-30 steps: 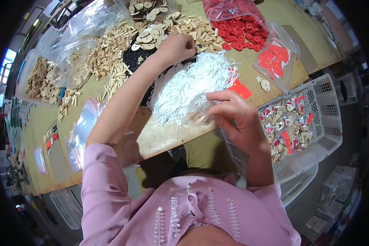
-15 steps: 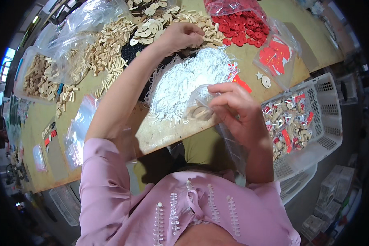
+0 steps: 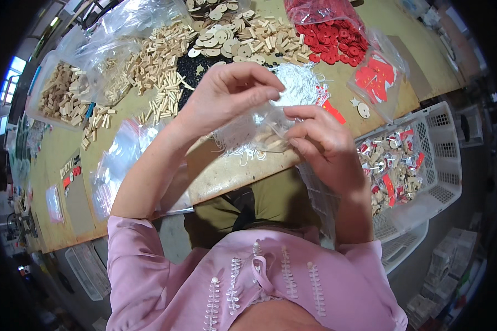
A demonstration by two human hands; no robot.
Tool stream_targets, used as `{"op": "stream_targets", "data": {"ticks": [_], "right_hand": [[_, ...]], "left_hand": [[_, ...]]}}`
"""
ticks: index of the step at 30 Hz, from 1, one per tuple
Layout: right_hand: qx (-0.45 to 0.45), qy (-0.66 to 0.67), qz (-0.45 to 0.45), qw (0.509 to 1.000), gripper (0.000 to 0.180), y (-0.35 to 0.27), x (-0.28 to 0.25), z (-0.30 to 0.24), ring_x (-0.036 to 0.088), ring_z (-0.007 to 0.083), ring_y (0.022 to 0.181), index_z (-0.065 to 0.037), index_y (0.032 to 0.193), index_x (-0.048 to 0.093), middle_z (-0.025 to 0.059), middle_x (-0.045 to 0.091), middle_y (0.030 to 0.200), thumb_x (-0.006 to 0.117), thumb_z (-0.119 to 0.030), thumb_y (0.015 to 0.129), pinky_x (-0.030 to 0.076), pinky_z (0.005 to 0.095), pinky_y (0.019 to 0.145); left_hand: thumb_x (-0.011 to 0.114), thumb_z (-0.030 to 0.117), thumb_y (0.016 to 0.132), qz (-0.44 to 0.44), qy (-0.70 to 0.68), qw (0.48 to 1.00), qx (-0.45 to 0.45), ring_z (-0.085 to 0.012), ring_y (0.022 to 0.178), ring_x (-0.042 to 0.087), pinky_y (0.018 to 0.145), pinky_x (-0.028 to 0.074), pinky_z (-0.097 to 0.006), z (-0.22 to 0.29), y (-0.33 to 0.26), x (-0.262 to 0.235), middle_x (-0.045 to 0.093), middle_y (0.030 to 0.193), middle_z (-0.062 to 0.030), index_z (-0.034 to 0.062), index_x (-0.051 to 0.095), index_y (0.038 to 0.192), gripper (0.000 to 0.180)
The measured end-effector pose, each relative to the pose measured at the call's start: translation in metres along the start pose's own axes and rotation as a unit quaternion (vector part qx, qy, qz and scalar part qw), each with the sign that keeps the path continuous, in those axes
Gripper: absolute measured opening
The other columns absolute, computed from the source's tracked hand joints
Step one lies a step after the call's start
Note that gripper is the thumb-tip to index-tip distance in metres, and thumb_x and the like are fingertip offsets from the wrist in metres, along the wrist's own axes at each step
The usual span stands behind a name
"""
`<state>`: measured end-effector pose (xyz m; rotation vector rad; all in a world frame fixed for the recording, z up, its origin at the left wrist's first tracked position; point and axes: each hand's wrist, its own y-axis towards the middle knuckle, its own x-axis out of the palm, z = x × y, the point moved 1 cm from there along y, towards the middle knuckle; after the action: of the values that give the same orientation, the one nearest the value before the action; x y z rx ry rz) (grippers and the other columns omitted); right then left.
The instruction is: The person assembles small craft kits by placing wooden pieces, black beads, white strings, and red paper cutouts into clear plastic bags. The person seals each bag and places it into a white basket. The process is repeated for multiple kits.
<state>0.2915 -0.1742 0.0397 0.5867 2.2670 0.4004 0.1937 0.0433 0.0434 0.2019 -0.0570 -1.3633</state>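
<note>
My right hand [image 3: 324, 144] pinches the rim of a small clear plastic bag [image 3: 268, 132], with pale wooden pieces showing through its lower part. Just above the bag's mouth is my left hand [image 3: 232, 94], its thumb and fingers closed in a pinch; whatever lies between the fingertips is too small to make out. Behind both hands spreads a heap of white strings [image 3: 295, 81], partly covered by my left hand and the bag. Small black pieces [image 3: 190, 74] lie beyond my left wrist.
Wooden sticks and blocks [image 3: 149, 63], wooden discs [image 3: 221, 36] and red discs [image 3: 337, 41] are heaped along the back. Flat clear bags [image 3: 116, 171] lie at left. Red flags fill a bag [image 3: 375, 77] at right, above a white basket [image 3: 442, 149] of filled packets.
My left hand has come back from the wooden pieces behind the strings, toward me and down to the bag's mouth. My right hand keeps hold of the bag in nearly the same place.
</note>
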Motion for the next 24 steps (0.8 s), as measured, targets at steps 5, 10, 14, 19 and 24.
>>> {"op": "stream_targets", "data": {"ticks": [5,10,14,19,24], "right_hand": [[0.013,0.008,-0.009,1.0,0.012,-0.001,0.002,-0.002,0.069,0.0287,0.103,0.0,0.1,0.071,0.0178,0.068,0.121,0.068,0.002,0.089,0.056,0.0355,0.083],[0.044,0.052,-0.013,0.998,0.011,-0.002,0.008,-0.001,0.067,0.0346,0.108,-0.002,0.099,0.068,0.017,0.067,0.12,0.069,0.002,0.089,0.055,0.0388,0.089],[0.041,0.067,-0.005,0.997,0.013,-0.003,0.008,0.0,0.067,0.035,0.109,-0.003,0.101,0.068,0.0171,0.067,0.12,0.07,0.002,0.089,0.055,0.0389,0.09],[0.04,0.056,0.002,0.998,0.013,-0.003,0.002,0.005,0.067,0.0347,0.108,-0.003,0.101,0.067,0.0171,0.068,0.119,0.07,0.002,0.089,0.055,0.0385,0.089],[0.049,0.059,0.006,0.997,0.01,-0.001,0.001,0.007,0.067,0.0339,0.107,-0.001,0.1,0.066,0.0169,0.068,0.118,0.068,0.002,0.091,0.055,0.0379,0.088]], "left_hand": [[0.069,0.011,0.096,0.119,0.268,0.956,-0.004,-0.0114,0.083,0.067,0.078,0.054,-0.027,-0.053,0.049,-0.066,0.074,0.092,-0.0042,0.0015,0.073,0.105,0.014],[0.075,0.025,0.086,0.144,0.5,0.852,0.065,-0.0265,0.077,0.07,0.073,0.056,-0.037,-0.093,0.108,-0.074,0.074,0.088,-0.0129,0.0042,0.075,0.103,0.026],[0.073,0.03,0.082,0.122,0.58,0.805,0.035,-0.034,0.09,0.07,0.077,0.057,-0.047,-0.116,0.139,-0.068,0.071,0.09,-0.0155,0.0054,0.074,0.091,0.026],[0.073,0.028,0.082,0.11,0.577,0.809,-0.024,-0.0318,0.09,0.071,0.076,0.057,-0.045,-0.101,0.132,-0.064,0.072,0.091,-0.0129,0.0059,0.073,0.087,0.023],[0.074,0.022,0.088,0.091,0.509,0.856,0.0,-0.0196,0.082,0.07,0.075,0.055,-0.034,-0.089,0.107,-0.065,0.074,0.088,-0.0069,0.0027,0.073,0.095,0.021]]}}
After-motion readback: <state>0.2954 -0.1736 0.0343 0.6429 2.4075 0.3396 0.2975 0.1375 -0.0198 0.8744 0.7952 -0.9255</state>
